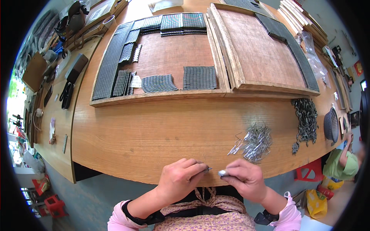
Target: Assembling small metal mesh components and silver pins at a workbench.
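Note:
Near the table's front edge, my left hand (180, 175) is closed in a pinch, and a small dark piece (209, 168) pokes out past its fingertips. Just to the right, my right hand (243, 177) pinches a small shiny silver piece (222, 173); its exact kind is too small to tell. The two hands are a little apart. Beyond my right hand lies a loose heap of thin silver metal pins (257, 141). Farther right is a pile of dark chain-like links (305, 119).
Two shallow wooden trays (162, 97) stand at the back, holding rows of dark ribbed strips (199, 77). A grey mesh basket (331, 125) sits at the right edge. A side table (58, 127) on the left carries assorted items. Another person (341, 161) is at the far right.

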`<state>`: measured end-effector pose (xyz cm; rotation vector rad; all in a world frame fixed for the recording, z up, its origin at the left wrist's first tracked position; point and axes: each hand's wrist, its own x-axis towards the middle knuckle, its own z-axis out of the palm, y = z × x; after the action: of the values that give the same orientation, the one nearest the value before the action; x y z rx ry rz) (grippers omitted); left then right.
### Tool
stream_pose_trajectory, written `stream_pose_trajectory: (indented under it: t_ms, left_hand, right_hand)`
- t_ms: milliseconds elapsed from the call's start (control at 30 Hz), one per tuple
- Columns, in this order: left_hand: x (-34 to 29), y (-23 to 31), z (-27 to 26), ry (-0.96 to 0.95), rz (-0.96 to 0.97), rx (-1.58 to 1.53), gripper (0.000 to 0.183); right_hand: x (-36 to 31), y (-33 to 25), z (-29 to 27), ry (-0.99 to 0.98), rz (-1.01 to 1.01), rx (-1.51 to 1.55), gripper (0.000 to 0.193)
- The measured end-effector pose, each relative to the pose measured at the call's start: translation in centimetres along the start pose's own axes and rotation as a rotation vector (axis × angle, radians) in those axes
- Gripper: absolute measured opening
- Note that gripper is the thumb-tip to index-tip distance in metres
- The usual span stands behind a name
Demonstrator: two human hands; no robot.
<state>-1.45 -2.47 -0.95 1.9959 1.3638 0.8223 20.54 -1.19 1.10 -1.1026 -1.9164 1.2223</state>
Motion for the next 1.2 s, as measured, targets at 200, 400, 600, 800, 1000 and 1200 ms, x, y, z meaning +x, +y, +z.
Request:
stream_pose_trajectory:
  t_ms: [200,400,600,800,1000,1200]
  left_hand:
    - [0.1,0.1,-0.2,-0.022,-0.009,0.0,0.017]
    - [-0.1,-0.1,-0.3,-0.043,0.007,0.018,0.016]
    - [0.0,-0.4,-0.1,-0.04,0.043,0.027,0.016]
    - [-0.1,-0.3,-0.1,-0.019,0.121,0.059,0.024]
    - [-0.4,-0.5,0.1,-0.032,0.177,0.077,0.028]
    - [0.5,0.0,-1.1,-0.003,0.026,-0.123,0.016]
  right_hand:
    - [3.1,-0.4,0.4,-0.053,0.019,0.072,0.014]
    - [3.7,-0.7,0.7,-0.058,0.075,0.074,0.016]
    - [3.7,-1.0,0.8,-0.063,0.049,-0.03,0.018]
    - [4.0,-1.3,0.8,-0.089,-0.357,-0.321,0.022]
    - [3.8,-1.5,0.4,-0.167,-0.498,-0.451,0.021]
    - [3.2,-0.5,0.3,-0.069,-0.53,-0.509,0.018]
